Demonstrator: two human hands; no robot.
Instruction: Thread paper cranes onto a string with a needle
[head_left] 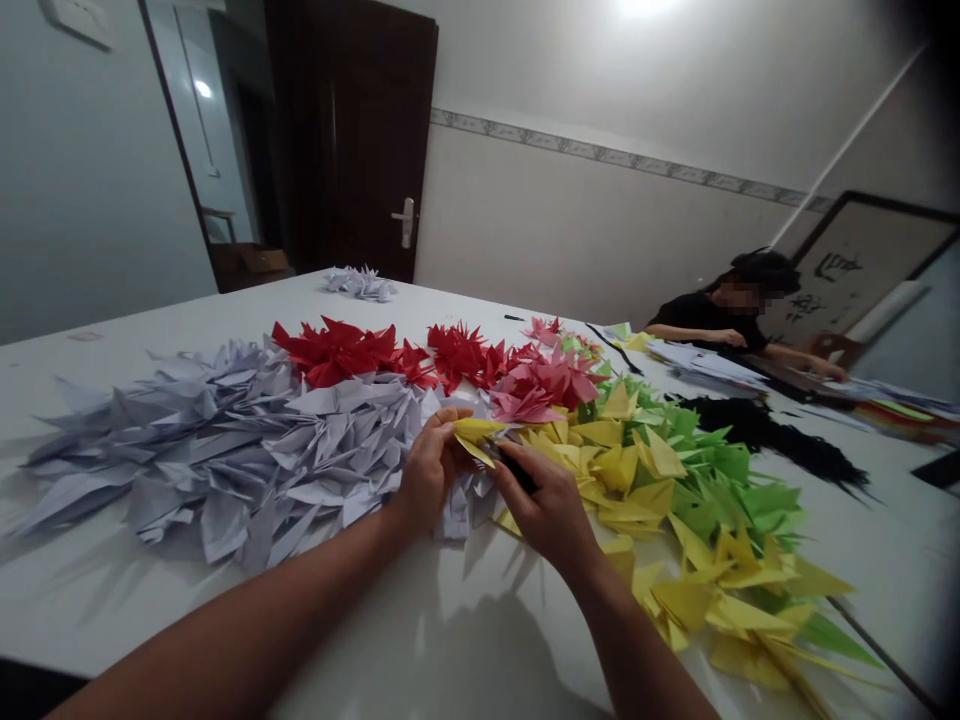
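Observation:
Over the near middle of the table, my left hand is closed on a folded yellow paper crane, gripping it by one side. My right hand wraps around a slim black tool whose tip meets the crane; its exact kind cannot be made out. Beneath and left of the hands spreads a big heap of white paper cranes. Yellow cranes lie just right of my right hand, with green cranes beyond them. Red cranes and pink cranes sit behind.
A small white pile rests at the table's far corner. Black stringy material lies at the right, near stacked papers. Across the table, a person in black sits at the right. A dark door stands behind.

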